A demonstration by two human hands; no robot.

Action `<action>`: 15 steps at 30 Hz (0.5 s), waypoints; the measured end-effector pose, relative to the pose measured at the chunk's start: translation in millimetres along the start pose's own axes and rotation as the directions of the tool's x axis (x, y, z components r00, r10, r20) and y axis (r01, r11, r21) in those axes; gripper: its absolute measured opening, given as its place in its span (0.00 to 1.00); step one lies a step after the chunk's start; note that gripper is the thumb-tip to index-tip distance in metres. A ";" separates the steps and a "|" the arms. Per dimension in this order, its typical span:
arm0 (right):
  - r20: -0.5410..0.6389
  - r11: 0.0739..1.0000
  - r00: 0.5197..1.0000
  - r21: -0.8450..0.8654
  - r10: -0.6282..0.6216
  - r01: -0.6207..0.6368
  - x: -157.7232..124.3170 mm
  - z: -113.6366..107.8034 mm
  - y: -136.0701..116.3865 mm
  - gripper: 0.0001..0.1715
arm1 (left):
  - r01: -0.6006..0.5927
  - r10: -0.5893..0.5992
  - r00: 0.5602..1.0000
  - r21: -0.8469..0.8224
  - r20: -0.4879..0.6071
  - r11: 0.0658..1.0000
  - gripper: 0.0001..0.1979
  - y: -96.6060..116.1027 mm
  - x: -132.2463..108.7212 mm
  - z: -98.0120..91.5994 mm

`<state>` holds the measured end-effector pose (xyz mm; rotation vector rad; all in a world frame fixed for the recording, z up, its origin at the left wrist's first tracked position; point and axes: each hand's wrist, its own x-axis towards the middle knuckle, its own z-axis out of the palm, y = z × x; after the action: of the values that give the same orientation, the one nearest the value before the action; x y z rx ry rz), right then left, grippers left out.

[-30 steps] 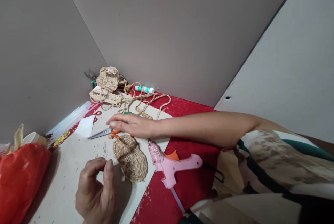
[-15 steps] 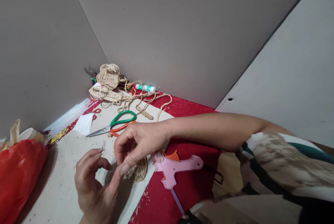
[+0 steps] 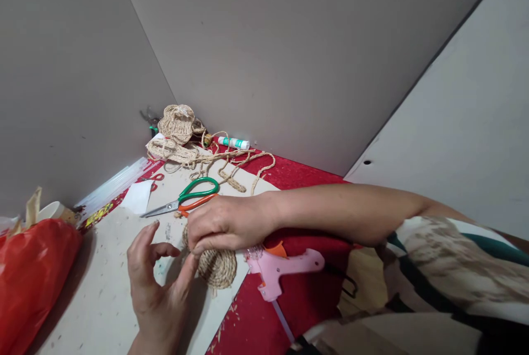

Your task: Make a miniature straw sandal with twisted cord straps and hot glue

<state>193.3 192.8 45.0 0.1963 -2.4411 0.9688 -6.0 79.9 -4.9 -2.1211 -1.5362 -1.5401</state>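
Note:
My left hand (image 3: 159, 283) has its fingers spread apart, and its thumb tip meets the fingertips of my right hand. Curled and pinching at that thumb tip, my right hand (image 3: 229, 222) hides whatever may lie between its fingers. Beneath it lies a round coil of braided straw cord (image 3: 217, 268), partly covered by the hand. Scissors (image 3: 182, 200) with one green and one orange handle lie just beyond my right hand. A pink glue gun (image 3: 281, 269) rests beside the coil, a pale glue stick (image 3: 283, 321) sticking out of its back end.
A flower-shaped straw piece (image 3: 177, 123) and loose cord (image 3: 235, 157) lie at the back corner, by a glue-stick tube (image 3: 233, 143). Clear glue sticks (image 3: 118, 181) lie along the left wall. A red bag (image 3: 37, 278) stands at left. Grey panels (image 3: 281, 57) enclose the table.
My right hand has turned over and its fingers have closed down at the left thumb tip. My left fingers have straightened a little. The view has shifted slightly.

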 end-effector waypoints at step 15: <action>-0.255 0.951 0.963 -0.269 0.084 -0.154 -4.0 -2.0 -5.2 0.18 | 0.063 -0.063 0.998 -0.019 -0.031 0.998 0.45 3.6 8.1 -3.3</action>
<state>199.1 190.1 47.4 -0.1642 -2.3508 0.6316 -5.6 81.5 4.4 -2.0663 -1.5996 -1.6052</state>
